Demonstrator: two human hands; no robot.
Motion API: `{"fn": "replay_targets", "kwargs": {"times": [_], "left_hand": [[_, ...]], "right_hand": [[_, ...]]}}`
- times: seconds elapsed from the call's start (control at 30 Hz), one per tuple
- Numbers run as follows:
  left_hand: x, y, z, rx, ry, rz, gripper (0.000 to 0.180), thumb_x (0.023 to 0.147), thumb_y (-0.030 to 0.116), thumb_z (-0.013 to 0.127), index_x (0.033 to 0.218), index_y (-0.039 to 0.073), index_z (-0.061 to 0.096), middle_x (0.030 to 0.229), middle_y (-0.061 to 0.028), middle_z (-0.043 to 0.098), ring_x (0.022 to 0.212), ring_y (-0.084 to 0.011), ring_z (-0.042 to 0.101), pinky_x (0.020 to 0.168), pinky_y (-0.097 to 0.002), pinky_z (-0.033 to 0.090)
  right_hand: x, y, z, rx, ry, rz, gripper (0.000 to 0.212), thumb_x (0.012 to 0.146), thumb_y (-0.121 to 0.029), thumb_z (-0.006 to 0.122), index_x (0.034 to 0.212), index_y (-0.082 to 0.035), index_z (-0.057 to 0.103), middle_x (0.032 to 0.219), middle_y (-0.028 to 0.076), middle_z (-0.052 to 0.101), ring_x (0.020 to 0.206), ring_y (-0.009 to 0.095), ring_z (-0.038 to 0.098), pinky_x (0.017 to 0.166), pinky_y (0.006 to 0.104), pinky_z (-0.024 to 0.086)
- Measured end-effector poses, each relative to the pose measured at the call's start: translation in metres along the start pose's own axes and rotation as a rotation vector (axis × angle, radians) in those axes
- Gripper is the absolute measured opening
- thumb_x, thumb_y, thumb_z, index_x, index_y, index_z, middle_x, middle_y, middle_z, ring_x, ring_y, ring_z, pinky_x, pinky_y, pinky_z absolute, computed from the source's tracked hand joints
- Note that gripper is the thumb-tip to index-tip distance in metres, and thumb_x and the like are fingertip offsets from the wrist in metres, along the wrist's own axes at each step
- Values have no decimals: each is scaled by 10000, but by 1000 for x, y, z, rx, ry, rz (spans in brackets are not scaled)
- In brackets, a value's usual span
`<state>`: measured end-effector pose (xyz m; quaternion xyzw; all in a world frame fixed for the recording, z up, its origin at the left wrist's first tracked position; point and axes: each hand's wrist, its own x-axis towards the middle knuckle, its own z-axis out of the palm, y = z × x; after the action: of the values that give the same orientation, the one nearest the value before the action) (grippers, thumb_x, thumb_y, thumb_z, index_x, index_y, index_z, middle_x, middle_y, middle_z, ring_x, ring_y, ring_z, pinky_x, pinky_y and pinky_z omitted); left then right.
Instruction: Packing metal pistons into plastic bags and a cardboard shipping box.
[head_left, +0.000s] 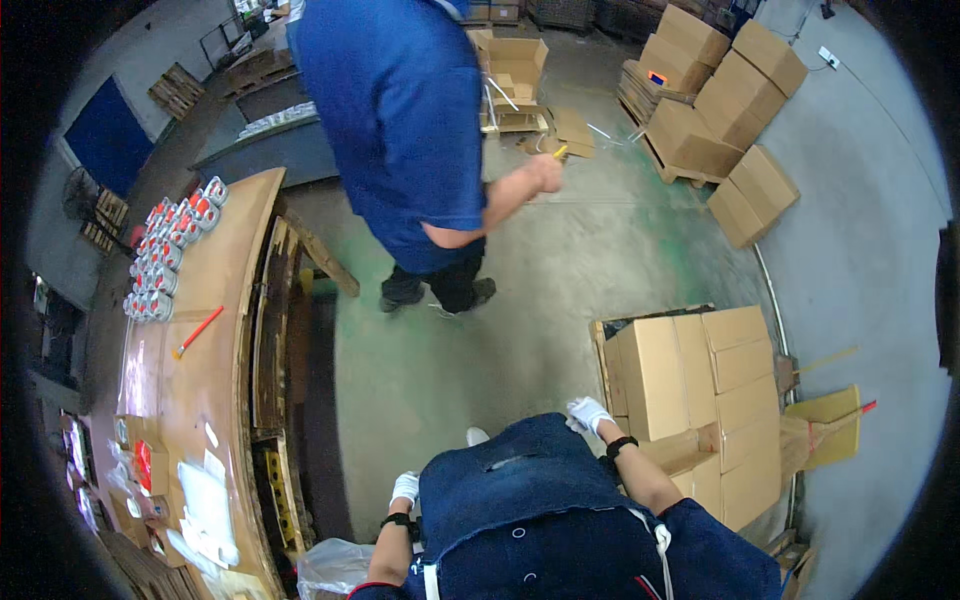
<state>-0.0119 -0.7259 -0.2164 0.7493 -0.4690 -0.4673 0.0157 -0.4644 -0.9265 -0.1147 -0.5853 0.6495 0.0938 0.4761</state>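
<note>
My left hand (404, 488), in a white glove, hangs beside the left edge of my blue denim apron (530, 460). Its fingers are mostly turned away, so their pose is unclear. My right hand (588, 413), also white-gloved, is held out at the apron's right edge, fingers loosely stretched and nothing visible in them. Nearest to it is a pallet stack of closed cardboard boxes (655, 375). Left of me stands a long worktable (225, 290). On it lie a red-handled brush (198, 333) and rows of small white-and-red items (165, 255).
A co-worker in a blue shirt (400, 130) stands ahead, holding a small yellow object (560, 153). Beyond are an open carton (520, 65) and stacked boxes (720, 90) by the wall. A clear plastic bag (335, 567) and white plastic sheets (208, 515) are at lower left.
</note>
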Motion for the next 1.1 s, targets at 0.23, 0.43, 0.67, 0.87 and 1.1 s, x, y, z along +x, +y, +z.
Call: {"fn": "replay_targets", "kwargs": {"times": [0.23, 0.43, 0.67, 0.87, 1.1], "left_hand": [[20, 9, -46, -127, 156, -149, 323, 865, 272, 491, 1000, 49, 683, 1024, -194, 656, 985, -365, 612, 872, -401, 485], [-7, -28, -23, -97, 100, -326, 226, 845, 234, 533, 862, 65, 682, 910, -161, 680, 802, -297, 669, 701, -390, 534], [-36, 5, -55, -732, 311, -681, 201, 871, 155, 530, 992, 49, 650, 713, -110, 646, 567, -213, 610, 525, -338, 482], [-41, 6, -86, -581, 527, -590, 291, 877, 256, 503, 1025, 69, 670, 885, -171, 678, 796, -325, 649, 739, -382, 510], [-64, -57, -107, -551, 527, -571, 328, 876, 304, 474, 1024, 94, 677, 1023, -176, 657, 983, -358, 611, 880, -429, 477]], "right_hand": [[95, -33, -20, -60, -149, -356, 329, 952, -294, 430, 1061, -44, 614, 784, 99, 686, 550, 212, 646, 488, 333, 530], [190, -57, -39, -809, -261, -296, 341, 923, -258, 382, 990, -60, 651, 1013, 179, 659, 890, 346, 645, 777, 403, 517], [279, -166, -49, -52, -439, 48, 306, 942, -208, 428, 849, -8, 640, 757, 156, 689, 590, 260, 665, 478, 379, 533], [308, -326, -25, -67, -428, -55, 295, 973, -267, 386, 1027, -37, 563, 771, 136, 682, 528, 236, 626, 451, 357, 506], [278, -469, 68, -152, -427, -242, 193, 949, -249, 470, 975, -85, 568, 680, 113, 650, 451, 206, 583, 376, 327, 462]]}}
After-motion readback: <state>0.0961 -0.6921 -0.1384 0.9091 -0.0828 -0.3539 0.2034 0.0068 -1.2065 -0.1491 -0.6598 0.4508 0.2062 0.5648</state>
